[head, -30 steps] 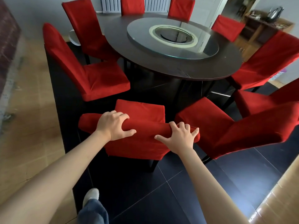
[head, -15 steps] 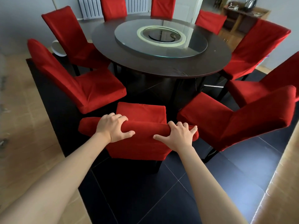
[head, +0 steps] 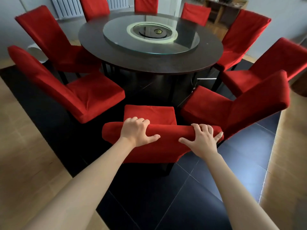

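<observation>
The red chair [head: 149,114] stands on the near side of the round table [head: 149,65], its seat pointing at the table and its back toward the person. A strip of dark floor lies between the seat front and the table edge. The top of its back runs left to right, roughly along the table's near edge.

Both hands grip that top edge from behind. The left hand [head: 135,131] has its fingers curled over the top and its thumb pressed on the near face. The right hand [head: 201,139] holds the same way with looser, more spread fingers, close to the back's right end.

From the grip, the seat and the table lie straight ahead, so any push or pull runs across the back's long axis.

Right of the chair, a neighbouring chair [head: 232,110] angles in, its back just beside the right hand; it looks likeliest to catch. The chair on the left [head: 93,95] stands further off. A glass turntable [head: 182,45] lies on the table.
</observation>
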Motion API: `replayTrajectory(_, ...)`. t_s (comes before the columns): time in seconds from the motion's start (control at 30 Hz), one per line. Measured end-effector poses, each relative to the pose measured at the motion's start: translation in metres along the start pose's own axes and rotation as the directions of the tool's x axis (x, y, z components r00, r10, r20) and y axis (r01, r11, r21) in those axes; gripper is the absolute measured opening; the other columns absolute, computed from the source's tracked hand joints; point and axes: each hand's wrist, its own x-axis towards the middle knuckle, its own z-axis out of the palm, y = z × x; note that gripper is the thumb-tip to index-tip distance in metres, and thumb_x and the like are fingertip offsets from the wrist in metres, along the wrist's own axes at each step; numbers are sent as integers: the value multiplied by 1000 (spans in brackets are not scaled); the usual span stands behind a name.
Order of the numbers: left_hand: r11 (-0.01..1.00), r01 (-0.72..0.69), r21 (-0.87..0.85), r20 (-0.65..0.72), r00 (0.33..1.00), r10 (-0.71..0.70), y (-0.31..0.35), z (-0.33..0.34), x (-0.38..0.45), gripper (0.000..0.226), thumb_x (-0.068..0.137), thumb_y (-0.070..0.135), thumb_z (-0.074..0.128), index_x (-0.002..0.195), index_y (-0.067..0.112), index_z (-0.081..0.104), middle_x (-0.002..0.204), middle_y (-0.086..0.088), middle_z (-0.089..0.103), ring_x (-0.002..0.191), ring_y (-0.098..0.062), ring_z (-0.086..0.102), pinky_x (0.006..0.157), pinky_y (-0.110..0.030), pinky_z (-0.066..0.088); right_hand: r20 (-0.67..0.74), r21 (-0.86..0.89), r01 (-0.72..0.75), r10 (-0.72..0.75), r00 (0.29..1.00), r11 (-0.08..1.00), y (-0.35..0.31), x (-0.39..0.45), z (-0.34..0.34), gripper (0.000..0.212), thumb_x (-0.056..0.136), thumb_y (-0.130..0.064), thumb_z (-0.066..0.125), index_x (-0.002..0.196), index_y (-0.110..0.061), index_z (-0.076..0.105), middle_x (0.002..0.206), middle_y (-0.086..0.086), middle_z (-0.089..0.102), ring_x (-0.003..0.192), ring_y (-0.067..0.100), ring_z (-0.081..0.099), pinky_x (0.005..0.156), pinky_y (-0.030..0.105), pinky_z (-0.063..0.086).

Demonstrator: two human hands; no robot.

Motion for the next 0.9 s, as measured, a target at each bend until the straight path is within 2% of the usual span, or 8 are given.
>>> replayTrajectory(0.13, 999, -33, 4, -39, 999, 33, -24, 2, 4, 83, 70, 81, 28, 90, 14, 71, 76, 0, 69, 69, -23, 62, 65, -31, 46, -4, -16, 5, -5, 1000, 1000, -21, 6, 6, 91, 68, -84, 44, 140, -29, 39, 146, 5, 36, 140, 29, 17, 103, 74, -2)
replayTrajectory(0.3, 998, -26, 52, 38, 999, 24, -49, 4, 22, 92, 67, 84, 16, 110, 19, 66, 96, 3, 69, 89, -20, 61, 75, -33, 45, 11, 33, -10, 10, 1000, 999, -42, 24, 7, 93, 67, -85, 47, 140, -28, 41, 147, 4, 36, 141, 30, 17, 103, 75, -5)
replayTrajectory(0.43, 998, -35, 60, 50, 998, 32, -45, 8, 39, 95, 67, 84, 12, 111, 19, 65, 96, 4, 68, 88, -19, 61, 75, -34, 48, 21, 19, -25, 25, 999, 999, -33, 40, 2, 94, 67, -85, 47, 141, -27, 40, 144, 4, 39, 140, 29, 20, 103, 74, -5)
replayTrajectory(0.6, 997, -47, 57, 59, 997, 44, -46, 13, 62, 88, 71, 82, 20, 112, 18, 64, 95, 3, 67, 87, -19, 59, 75, -33, 47, 15, 15, -52, 52, 999, 999, -31, 60, -2, 95, 65, -87, 46, 136, -25, 45, 135, 2, 45, 135, 26, 29, 105, 73, -1)
replayTrajectory(0.9, 997, -61, 57, 44, 997, 58, -64, 24, 100, 90, 70, 83, 16, 112, 20, 65, 96, 4, 68, 86, -18, 59, 71, -31, 48, 21, 16, -65, 64, 998, 998, -37, 98, 0, 98, 65, -87, 46, 140, -25, 39, 140, 3, 40, 137, 29, 24, 104, 74, -3)
